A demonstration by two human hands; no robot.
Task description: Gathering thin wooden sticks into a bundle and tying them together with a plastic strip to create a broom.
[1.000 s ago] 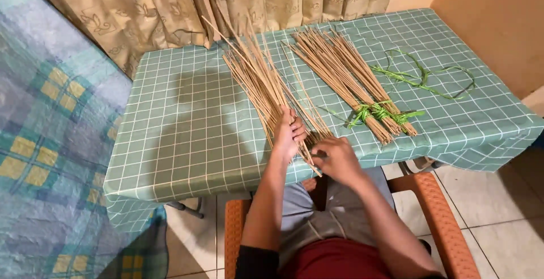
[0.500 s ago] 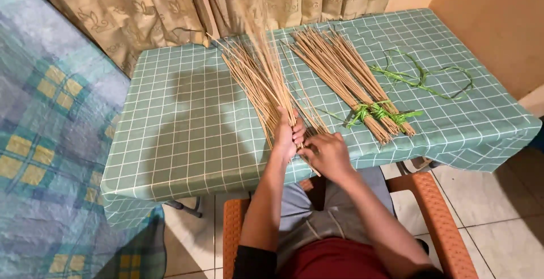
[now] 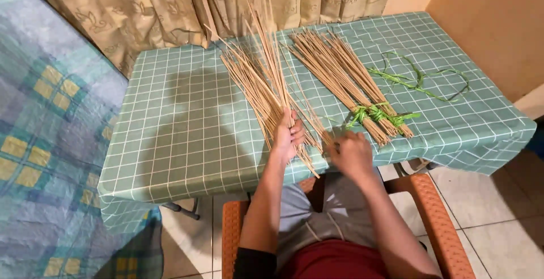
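A seated person works a loose sheaf of thin tan sticks (image 3: pixel 266 86) on a desk (image 3: pixel 170 131) covered in green checked cloth, with a blue patterned bed (image 3: pixel 39 143) at far left and a curtain (image 3: pixel 170 7) behind. The left hand (image 3: pixel 287 136) is wrapped around the sheaf near its lower end, lifting the near ends while the far tips fan up toward the curtain. The right hand (image 3: pixel 350 153) rests just beside it at the desk's front edge, fingers curled over the stick ends; whether it grips any cannot be told. Further right lies a second bundle (image 3: pixel 345 81), tied with a green strip (image 3: pixel 377 113), and more loose green strips (image 3: pixel 419 78) beyond.

The risk lies in the grip: the sheaf is unbound and splayed, so a slack hold could let sticks slide out over the desk's edge onto the lap or floor. Stray sticks might also mix into the tied bundle close by.
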